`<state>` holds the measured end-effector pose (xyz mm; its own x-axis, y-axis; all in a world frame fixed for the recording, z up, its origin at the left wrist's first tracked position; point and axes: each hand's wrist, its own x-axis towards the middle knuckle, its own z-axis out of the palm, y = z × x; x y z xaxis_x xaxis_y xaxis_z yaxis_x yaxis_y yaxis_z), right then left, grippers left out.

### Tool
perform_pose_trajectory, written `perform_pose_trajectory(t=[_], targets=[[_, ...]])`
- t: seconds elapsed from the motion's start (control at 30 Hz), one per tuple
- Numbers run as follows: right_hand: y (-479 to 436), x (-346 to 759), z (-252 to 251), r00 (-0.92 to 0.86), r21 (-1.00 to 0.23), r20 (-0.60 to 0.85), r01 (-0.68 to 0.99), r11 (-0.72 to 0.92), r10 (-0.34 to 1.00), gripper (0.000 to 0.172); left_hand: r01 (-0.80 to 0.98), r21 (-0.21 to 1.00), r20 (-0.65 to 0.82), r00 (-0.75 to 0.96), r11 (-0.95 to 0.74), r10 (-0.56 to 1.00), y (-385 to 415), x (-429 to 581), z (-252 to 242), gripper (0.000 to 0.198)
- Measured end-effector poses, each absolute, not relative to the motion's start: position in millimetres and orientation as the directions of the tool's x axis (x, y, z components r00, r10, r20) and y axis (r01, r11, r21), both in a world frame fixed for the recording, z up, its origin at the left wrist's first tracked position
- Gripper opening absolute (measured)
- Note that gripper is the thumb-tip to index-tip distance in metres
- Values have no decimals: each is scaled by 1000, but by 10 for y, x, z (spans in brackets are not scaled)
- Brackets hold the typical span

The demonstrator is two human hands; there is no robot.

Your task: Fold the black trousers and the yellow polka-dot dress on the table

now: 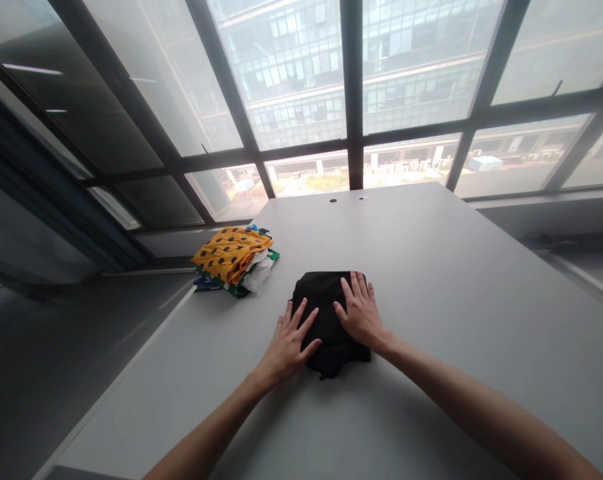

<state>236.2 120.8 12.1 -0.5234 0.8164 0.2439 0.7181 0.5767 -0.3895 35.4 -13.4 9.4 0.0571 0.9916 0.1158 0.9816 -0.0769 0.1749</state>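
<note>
A black piece of folded cloth (331,320) lies on the white table in front of me; its exact kind I cannot make out. My left hand (291,343) rests on its left side, fingers spread. On its right side, my right hand (360,308) lies flat with the fingers stretched toward the far edge. Neither hand grips the cloth. The near edge of the cloth is uneven, with a small bit sticking out toward me.
A pile of folded fabrics (231,257), topped by an orange one with dark dots, sits by the table's left edge. The white table (456,300) reaches toward large windows (291,73). A dark curtain (46,180) hangs at the left.
</note>
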Motion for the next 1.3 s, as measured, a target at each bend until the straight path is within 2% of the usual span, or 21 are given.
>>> perform_pose_trajectory(t=[0.1,0.2,0.27,0.33,0.43,0.63,0.87,1.0,1.13,1.23,1.3], targets=[[902,2371,140,-692,-395,224,579,713,686,72,969,241,135,27,-60,990,-259,220,27,90],[619,2380,92,-804,-405,190,459,791,564,92,949,265,126,140,-169,982,-349,113,8,105],[516,2381,58,-838,-409,167,420,810,519,105,942,268,117,174,-200,978,-380,65,4,102],[492,2382,42,-849,-412,141,417,810,509,110,945,261,124,172,-199,977,-380,38,-12,92],[560,2415,54,-853,-409,125,421,809,507,103,949,246,153,162,-196,975,-325,54,-58,87],[790,2785,92,-847,-396,71,460,795,526,95,944,254,166,173,-212,971,-72,423,-129,92],[975,3752,-22,-815,-290,99,526,800,572,90,940,282,178,142,-189,974,206,1433,-205,88],[1054,4252,-78,-769,-236,105,597,767,631,86,925,307,162,183,-226,970,425,1928,-227,83],[1277,4648,-29,-726,-234,56,657,716,685,84,899,345,152,231,-270,961,788,2353,-252,76],[1420,4860,48,-694,-235,30,694,680,719,80,879,376,152,255,-294,955,1011,2586,-226,77],[1418,4910,78,-628,-217,64,750,625,776,79,866,388,145,283,-317,948,1066,2610,-159,79]])
